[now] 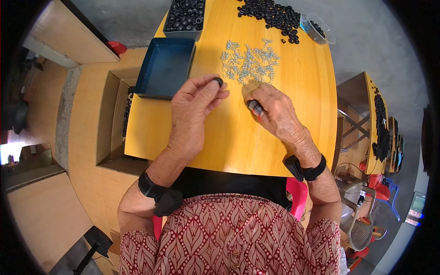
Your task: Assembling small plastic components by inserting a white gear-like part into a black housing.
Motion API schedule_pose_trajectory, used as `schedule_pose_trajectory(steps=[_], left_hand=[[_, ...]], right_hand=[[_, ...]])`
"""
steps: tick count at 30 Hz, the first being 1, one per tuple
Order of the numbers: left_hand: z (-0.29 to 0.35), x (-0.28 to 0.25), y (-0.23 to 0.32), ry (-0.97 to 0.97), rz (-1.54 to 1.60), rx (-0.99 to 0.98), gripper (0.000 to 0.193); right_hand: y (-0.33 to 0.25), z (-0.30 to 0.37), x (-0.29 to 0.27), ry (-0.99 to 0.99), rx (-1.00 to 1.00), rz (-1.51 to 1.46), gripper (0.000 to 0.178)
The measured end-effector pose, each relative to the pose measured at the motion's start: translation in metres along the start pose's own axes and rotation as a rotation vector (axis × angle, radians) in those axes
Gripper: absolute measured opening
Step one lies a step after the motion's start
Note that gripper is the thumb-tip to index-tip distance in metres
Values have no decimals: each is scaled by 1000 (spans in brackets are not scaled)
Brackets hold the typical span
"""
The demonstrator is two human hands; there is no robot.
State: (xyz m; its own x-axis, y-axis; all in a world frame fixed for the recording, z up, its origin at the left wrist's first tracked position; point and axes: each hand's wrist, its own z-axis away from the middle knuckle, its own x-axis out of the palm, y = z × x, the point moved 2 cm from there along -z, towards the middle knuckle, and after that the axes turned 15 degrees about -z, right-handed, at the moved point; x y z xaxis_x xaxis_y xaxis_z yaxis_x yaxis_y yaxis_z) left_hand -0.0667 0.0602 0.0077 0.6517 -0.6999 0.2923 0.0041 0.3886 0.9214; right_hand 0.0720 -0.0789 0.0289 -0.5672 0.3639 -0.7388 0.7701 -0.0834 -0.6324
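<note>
My left hand [195,103] pinches a small round black cap [218,82] between thumb and fingertips, above the yellow table [220,137]. My right hand [275,110] is closed around a screwdriver with a black and red handle [255,109]; the fingers and some blur hide its tip. The right fingertips are at the near edge of a spread of small silver screws [250,62]. To the left of my left hand lies a shallow dark blue tray [166,66] with a bare bottom.
A grey bin [183,33] heaped with black round parts stands at the far left. More black parts [275,18] lie loose at the far edge, beside a clear plastic tub [321,30]. A cardboard box [107,123] sits left of the table. Chairs [360,224] stand at the right.
</note>
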Motion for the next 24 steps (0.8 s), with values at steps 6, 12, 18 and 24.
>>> schedule_pose_trajectory(steps=[6, 12, 18, 24], left_hand=[[11, 18, -11, -161, 30, -75, 21], [23, 32, -15, -302, -6, -70, 22], [32, 41, -15, -381, -11, -45, 24], [24, 34, -22, -313, -62, -80, 24]], right_hand=[[9, 22, -22, 215, 341, -745, 12], [-8, 40, -31, 231, 317, -988, 16], [-23, 49, -36, 224, 138, -826, 19], [-9, 48, -38, 299, 194, -578, 20]])
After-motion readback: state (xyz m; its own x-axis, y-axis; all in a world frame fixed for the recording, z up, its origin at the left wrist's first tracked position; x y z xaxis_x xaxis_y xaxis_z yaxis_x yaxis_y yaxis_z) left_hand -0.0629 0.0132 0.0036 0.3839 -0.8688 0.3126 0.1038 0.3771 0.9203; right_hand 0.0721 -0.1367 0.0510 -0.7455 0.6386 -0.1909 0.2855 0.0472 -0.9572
